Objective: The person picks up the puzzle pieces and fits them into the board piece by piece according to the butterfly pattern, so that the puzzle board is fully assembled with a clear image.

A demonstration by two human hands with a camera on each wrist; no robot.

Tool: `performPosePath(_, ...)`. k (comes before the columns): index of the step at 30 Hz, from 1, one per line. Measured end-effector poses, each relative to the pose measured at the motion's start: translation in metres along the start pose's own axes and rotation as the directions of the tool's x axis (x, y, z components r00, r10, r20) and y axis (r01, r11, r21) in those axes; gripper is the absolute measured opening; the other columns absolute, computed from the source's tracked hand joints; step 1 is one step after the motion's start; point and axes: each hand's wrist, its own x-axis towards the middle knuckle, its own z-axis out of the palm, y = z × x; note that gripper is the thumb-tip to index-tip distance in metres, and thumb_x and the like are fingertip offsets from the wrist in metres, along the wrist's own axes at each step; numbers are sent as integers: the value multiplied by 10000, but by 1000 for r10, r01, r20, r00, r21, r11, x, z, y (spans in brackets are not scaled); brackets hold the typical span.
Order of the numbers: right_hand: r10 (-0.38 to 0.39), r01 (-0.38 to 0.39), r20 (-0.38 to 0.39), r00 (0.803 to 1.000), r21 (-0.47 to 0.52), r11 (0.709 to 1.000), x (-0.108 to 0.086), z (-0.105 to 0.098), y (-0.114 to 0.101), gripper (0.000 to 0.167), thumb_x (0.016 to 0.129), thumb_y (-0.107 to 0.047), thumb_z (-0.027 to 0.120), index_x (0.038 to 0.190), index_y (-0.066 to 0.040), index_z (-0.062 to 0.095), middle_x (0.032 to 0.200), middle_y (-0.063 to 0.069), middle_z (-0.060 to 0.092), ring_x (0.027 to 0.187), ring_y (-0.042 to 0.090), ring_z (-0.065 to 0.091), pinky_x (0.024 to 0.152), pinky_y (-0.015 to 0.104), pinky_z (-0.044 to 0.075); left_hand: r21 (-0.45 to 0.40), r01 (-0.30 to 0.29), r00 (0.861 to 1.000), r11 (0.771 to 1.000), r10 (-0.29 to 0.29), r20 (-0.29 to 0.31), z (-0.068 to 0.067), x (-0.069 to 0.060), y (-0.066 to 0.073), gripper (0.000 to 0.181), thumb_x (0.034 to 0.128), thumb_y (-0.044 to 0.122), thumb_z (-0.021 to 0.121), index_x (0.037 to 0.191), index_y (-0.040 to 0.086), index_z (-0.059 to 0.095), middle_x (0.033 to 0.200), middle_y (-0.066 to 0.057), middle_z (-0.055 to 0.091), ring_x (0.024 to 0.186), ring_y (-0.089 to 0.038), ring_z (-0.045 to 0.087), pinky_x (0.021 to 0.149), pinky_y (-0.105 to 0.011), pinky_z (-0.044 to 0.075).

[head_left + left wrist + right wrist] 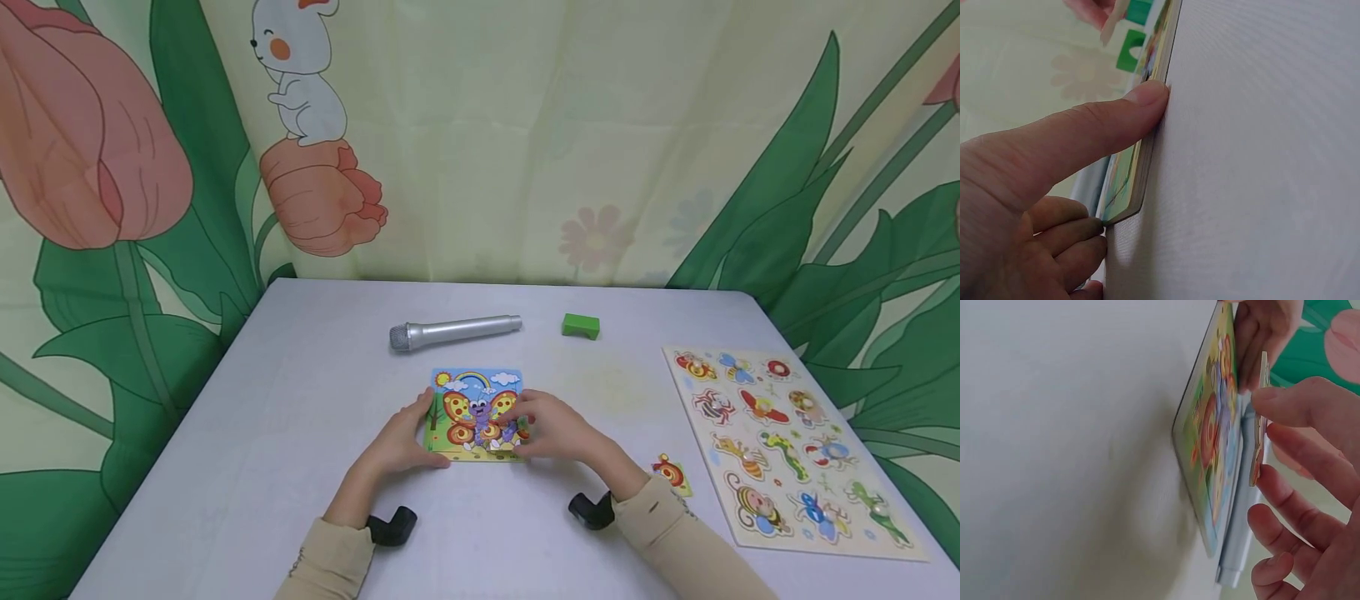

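A small butterfly jigsaw puzzle board (480, 408) lies flat on the white table. My left hand (396, 437) holds its left side; the thumb is at the near edge and the fingers are at the left edge. Over the board's right part is my right hand (555, 425). A thin puzzle piece (1260, 456) is pinched between its thumb and fingers, raised off the board in the right wrist view. The piece's printed face is mostly hidden there. Beside the right forearm lies a loose puzzle piece (671, 475) with a red and orange spiral.
Behind the board lies a silver microphone (457, 332), with a green block (581, 326) to its right. A large insect-picture board (795, 458) occupies the table's right side. A printed curtain (487, 150) hangs behind the table.
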Motion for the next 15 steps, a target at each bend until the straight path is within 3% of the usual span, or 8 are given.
performPosePath(8, -18, 17, 49, 999, 12, 1000, 20, 12, -6, 348, 707, -154, 770, 1049, -142, 702, 1006, -9, 570, 886, 149, 500, 742, 281, 454, 2, -8, 1000, 1000, 7, 7, 0, 0, -1, 1070, 597, 241, 858, 1424, -26, 232, 1452, -210, 258, 1335, -354, 232, 1088, -499, 172)
performPosePath(15, 27, -26, 99, 995, -17, 1000, 30, 15, -12, 329, 716, -176, 763, 1040, -161, 712, 963, -16, 564, 822, 119, 481, 697, 265, 442, -1, -8, 1000, 1000, 8, 5, -1, 0, -1, 1065, 596, 240, 858, 1423, -22, 241, 1449, -213, 264, 1330, -362, 240, 1082, -513, 180)
